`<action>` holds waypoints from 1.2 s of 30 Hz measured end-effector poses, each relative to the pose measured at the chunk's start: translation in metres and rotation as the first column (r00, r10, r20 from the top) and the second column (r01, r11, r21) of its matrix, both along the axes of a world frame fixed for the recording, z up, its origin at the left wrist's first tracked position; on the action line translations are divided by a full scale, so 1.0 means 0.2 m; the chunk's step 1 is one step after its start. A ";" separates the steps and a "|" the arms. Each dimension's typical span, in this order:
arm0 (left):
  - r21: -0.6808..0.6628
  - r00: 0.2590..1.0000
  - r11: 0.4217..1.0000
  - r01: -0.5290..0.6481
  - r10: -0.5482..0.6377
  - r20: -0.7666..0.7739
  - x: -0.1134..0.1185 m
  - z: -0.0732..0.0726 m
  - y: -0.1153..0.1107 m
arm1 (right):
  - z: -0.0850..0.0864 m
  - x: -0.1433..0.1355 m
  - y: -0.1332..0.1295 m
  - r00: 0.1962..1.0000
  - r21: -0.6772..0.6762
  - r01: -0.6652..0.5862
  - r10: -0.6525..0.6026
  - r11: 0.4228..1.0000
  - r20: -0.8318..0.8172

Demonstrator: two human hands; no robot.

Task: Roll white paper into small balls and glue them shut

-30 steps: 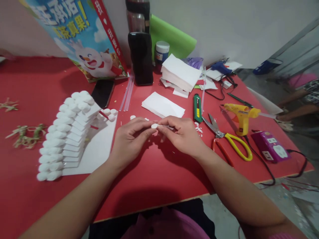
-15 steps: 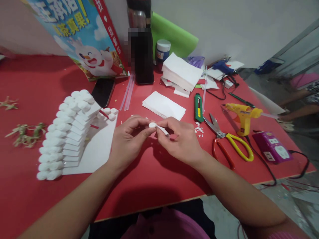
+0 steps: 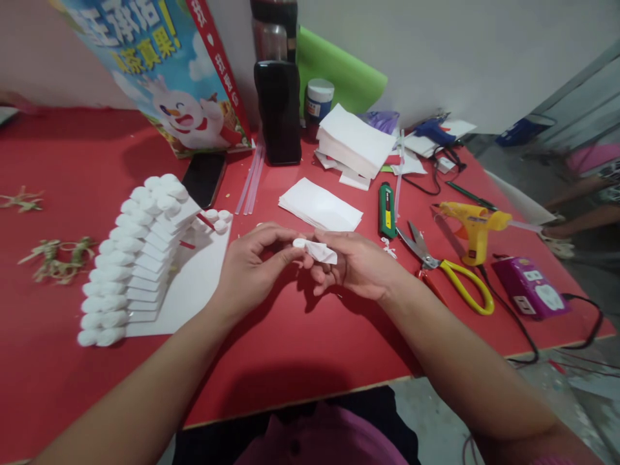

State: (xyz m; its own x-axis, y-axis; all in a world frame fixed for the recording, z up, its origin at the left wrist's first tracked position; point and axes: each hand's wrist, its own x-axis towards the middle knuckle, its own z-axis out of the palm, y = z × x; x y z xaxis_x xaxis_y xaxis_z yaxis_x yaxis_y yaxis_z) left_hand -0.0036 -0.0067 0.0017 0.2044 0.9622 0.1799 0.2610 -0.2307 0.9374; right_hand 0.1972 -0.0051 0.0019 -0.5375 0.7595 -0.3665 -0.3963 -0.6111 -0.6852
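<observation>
Over the red table, a small white paper strip [image 3: 323,252] is held between my two hands, rolled into a tight coil at its left end. My left hand [image 3: 256,265] pinches that coil between thumb and fingertips. On the other side my right hand [image 3: 361,261] supports the loose end, thumb along the far edge and fingers loosely curled beneath. To the left, several white pieces with rounded, coiled tops [image 3: 128,252] stand in overlapping rows on a white sheet [image 3: 194,284]. A stack of white paper pieces [image 3: 320,203] lies just beyond my hands.
Right of my hands are a green cutter [image 3: 387,210], scissors [image 3: 465,284], a yellow glue gun [image 3: 469,226] and a purple power socket [image 3: 527,287]. Behind stand a printed bag [image 3: 194,110], a black phone [image 3: 278,116] and a jar [image 3: 318,100]. A person's arm [image 3: 578,210] shows at far right.
My right hand has loosened its pinch and turned, its fingers now lower and more spread under the strip. More of the strip's loose end shows. The left hand keeps its pinch.
</observation>
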 end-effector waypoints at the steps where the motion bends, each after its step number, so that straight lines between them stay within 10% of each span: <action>1: -0.002 1.000 1.000 0.001 -0.001 -0.005 0.00 0.00 0.00 | 0.00 0.00 0.00 1.000 0.013 0.004 -0.004 1.000 0.003; 13: -0.143 0.995 0.989 -0.044 0.056 0.082 0.00 -0.02 0.00 | 0.04 0.01 -0.03 0.946 0.304 -0.011 -0.089 0.953 0.313; 16: -0.194 0.984 0.979 -0.067 0.097 0.149 0.01 -0.02 -0.01 | 0.03 -0.01 -0.06 0.783 0.563 -0.034 -0.328 0.826 0.529; 20: -0.252 0.971 0.964 -0.081 0.133 0.200 0.05 -0.02 -0.03 | 0.02 -0.05 -0.10 0.510 0.848 -0.214 -0.685 0.484 0.520; 23: -0.262 0.961 0.960 -0.097 0.159 0.227 0.05 -0.02 -0.03 | 0.00 -0.06 -0.11 0.474 0.895 -0.313 -0.764 0.319 0.438; 36: -0.343 0.960 0.938 0.054 0.046 0.277 0.01 0.00 0.00 | -0.02 0.01 -0.07 0.593 0.889 -0.420 -0.687 0.182 0.421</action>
